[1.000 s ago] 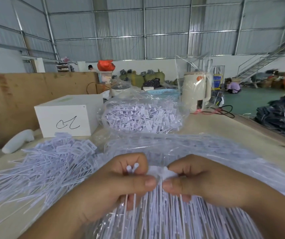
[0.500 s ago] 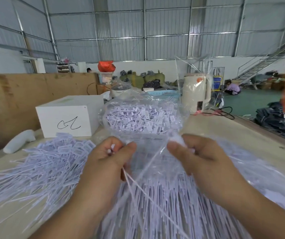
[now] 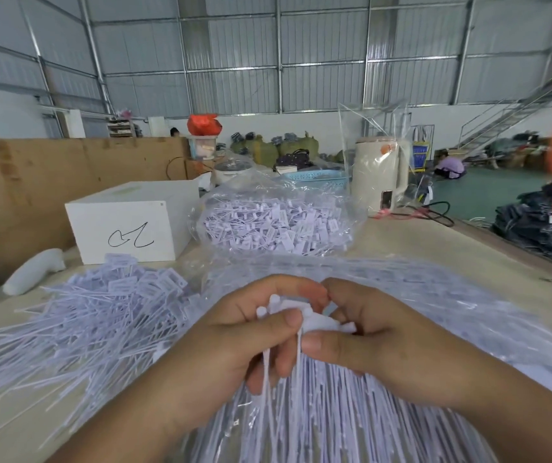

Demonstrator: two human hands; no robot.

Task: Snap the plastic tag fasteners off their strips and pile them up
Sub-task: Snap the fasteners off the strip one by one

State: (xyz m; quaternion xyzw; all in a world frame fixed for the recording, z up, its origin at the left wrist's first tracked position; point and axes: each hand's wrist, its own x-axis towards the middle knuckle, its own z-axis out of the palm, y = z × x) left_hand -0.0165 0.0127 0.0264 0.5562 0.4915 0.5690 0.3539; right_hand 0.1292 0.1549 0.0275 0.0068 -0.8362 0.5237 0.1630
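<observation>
Together, the fingers [image 3: 288, 320] of both hands are curling tight round one white strip of tag fasteners [image 3: 311, 315], the left hand [image 3: 234, 342] and right hand [image 3: 378, 339] meeting at its head while thin tails are hanging down between them; which piece each thumb is pinching is blurred. More strips [image 3: 334, 412] in clear plastic are lying under the hands. Loose fasteners are piling up in a heap [image 3: 101, 315] to the left on the surface [image 3: 435, 242], near a white box [image 3: 131, 222] and a filled clear bag [image 3: 278, 225].

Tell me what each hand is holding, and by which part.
Both hands pinch one fastener strip at its head end: left hand and right hand.
</observation>
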